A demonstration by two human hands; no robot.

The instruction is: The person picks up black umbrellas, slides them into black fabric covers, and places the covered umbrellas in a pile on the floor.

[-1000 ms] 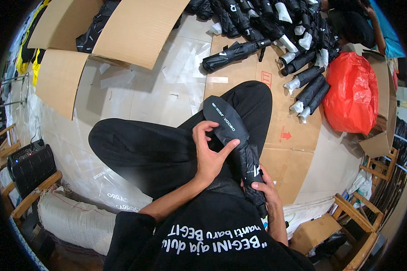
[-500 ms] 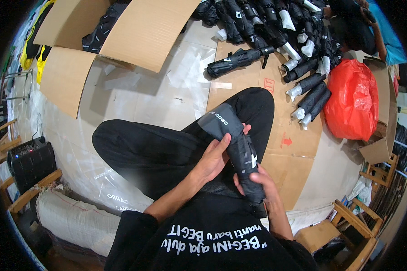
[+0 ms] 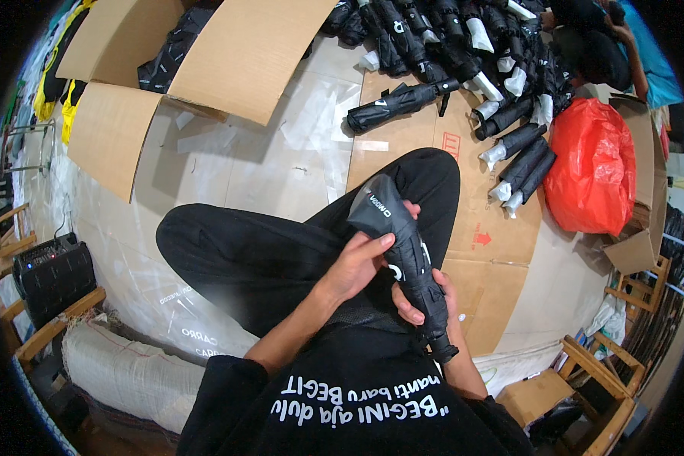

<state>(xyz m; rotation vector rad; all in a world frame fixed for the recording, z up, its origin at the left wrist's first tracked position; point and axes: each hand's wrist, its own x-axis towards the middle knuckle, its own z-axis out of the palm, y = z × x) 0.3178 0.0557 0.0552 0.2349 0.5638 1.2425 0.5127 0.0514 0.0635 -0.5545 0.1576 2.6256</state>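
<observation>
A folded black umbrella [image 3: 412, 266] with white print slants across my lap, its wide, loose fabric end pointing away to the upper left. My left hand [image 3: 359, 264] is closed around the upper part, thumb pressed on the front and fingertips showing at the far side. Lower down, my right hand [image 3: 442, 298] grips the narrower part between thumb and fingers. A wrist strap or dark end piece [image 3: 444, 353] hangs near my right wrist. Another folded umbrella [image 3: 395, 105] lies alone on the flattened cardboard [image 3: 482, 296] beyond my knee.
Many folded umbrellas [image 3: 463, 45], several with white-wrapped ends, are heaped at the far right. Beside them sits a red plastic bag [image 3: 591, 167]. An open carton [image 3: 239, 57] stands far left, a black speaker [image 3: 55, 267] at left. A person in blue [image 3: 656, 57] sits far right.
The umbrella has been turned about its length, so its print shows differently, and its upper end has shifted slightly right. My right-hand fingers have changed their hold on the lower part.
</observation>
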